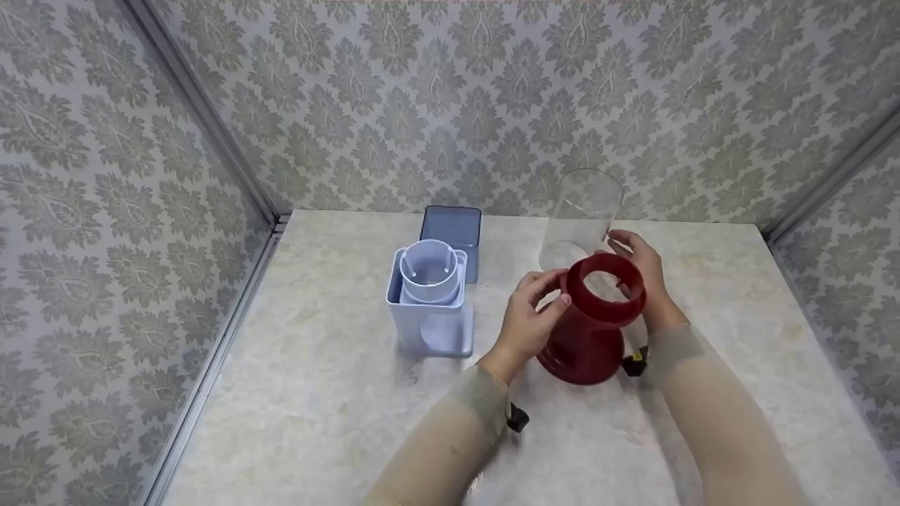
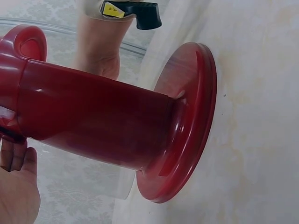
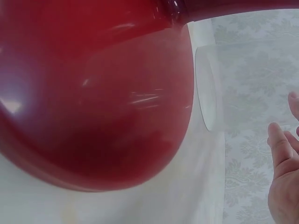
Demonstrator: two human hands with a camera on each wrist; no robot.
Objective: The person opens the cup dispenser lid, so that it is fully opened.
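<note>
A red stand (image 1: 580,351) with a broad round foot and a ring-shaped open top rests on the table, its foot also plain in the left wrist view. My left hand (image 1: 527,316) holds it at the left of the upper collar, thumb and fingers around a side lug. Behind the stand, a clear cylinder (image 1: 582,211) stands upright. My right hand (image 1: 647,270) is beside that cylinder's right side, fingers loosely extended and partly hidden by the stand. In the right wrist view, fingers (image 3: 280,149) appear close to the cylinder (image 3: 243,88); contact is unclear.
To the left stands a pale blue dispenser-like unit (image 1: 415,330) with a round cup (image 1: 429,270) in its top. A translucent blue-grey square container (image 1: 450,225) is behind it. Patterned walls (image 1: 436,105) close in the table (image 1: 302,393) at the back and sides.
</note>
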